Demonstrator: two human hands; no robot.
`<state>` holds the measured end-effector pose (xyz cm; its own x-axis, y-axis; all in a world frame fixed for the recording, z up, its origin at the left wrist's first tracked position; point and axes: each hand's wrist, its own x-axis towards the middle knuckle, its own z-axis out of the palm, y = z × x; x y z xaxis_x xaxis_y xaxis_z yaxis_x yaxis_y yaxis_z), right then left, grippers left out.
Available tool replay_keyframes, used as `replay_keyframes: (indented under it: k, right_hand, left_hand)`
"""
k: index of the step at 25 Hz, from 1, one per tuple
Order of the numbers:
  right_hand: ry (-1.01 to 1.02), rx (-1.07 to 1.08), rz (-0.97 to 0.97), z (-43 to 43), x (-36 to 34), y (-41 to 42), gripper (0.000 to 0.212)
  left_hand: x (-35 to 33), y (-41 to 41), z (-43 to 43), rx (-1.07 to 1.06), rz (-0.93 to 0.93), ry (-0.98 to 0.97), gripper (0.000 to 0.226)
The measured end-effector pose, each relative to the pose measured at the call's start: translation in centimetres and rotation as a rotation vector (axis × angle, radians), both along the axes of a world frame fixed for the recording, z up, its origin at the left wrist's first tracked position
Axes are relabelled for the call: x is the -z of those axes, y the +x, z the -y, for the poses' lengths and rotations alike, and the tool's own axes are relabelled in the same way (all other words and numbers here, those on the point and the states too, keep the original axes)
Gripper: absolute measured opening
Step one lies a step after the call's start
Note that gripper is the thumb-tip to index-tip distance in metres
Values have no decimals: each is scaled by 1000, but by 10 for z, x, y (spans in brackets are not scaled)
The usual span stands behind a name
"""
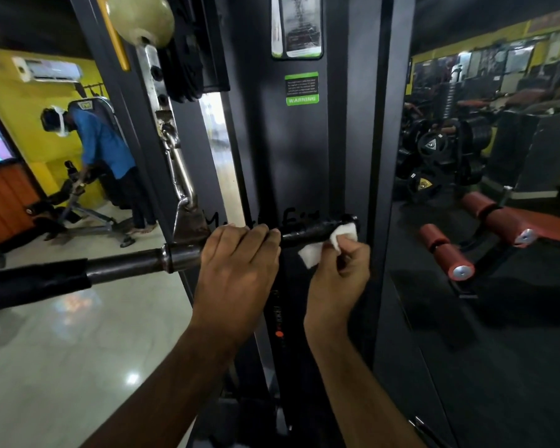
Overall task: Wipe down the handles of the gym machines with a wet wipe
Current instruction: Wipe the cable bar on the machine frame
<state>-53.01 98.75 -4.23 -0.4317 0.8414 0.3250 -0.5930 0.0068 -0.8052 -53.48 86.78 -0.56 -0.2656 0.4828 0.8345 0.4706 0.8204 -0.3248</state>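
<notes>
While the person stands close to the machine column (304, 156), the left hand (236, 270) lies over the middle of the hanging bar (126, 266), its fingers pressed together and curled down over the far side. The right hand (337, 276) is just beside it at three o'clock, pinching a folded wet wipe (312, 255) between thumb and fingertips against the end of the right grip (304, 232). From where I stand, the trouble I would expect comes from the bar itself: it hangs by a carabiner (178, 169) at eleven o'clock from the left hand, so a slack hold could let it swing or tip under the rubbing. The wipe is held only by a pinch, with a loose corner hanging below the bar, and it sits at the grip's very end; one long stroke outward could carry it off the tip and drop it. The left hand also covers a stretch of bar that may be skipped, and the left grip (29, 286), out at nine o'clock, looks as yet unwiped. As for containers, I see no wipe packet or bin; the nearest thing is the rack at two o'clock, loaded with black weight plates (434, 147).
</notes>
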Motion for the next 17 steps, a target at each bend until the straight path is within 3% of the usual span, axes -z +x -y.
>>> replay_keyframes:
  k: [3, 6, 9, 12, 14, 17]
  right_hand:
    - [345, 10, -78, 5, 3, 8, 22]
    - [398, 50, -33, 9, 2, 11, 17]
    - [839, 134, 8, -6, 10, 7, 26]
    - [853, 182, 152, -34, 2, 4, 30]
    - [1009, 39, 148, -47, -14, 1, 31]
    - [1300, -415, 253, -58, -62, -7, 26]
  left_hand:
    - [2, 1, 3, -5, 4, -20, 34]
    - [3, -1, 4, 8, 15, -24, 28]
    - [3, 0, 6, 22, 42, -37, 29]
    - [6, 0, 9, 36, 15, -20, 24]
    - [7, -1, 10, 41, 12, -21, 23]
    - [5, -3, 12, 42, 14, -27, 23]
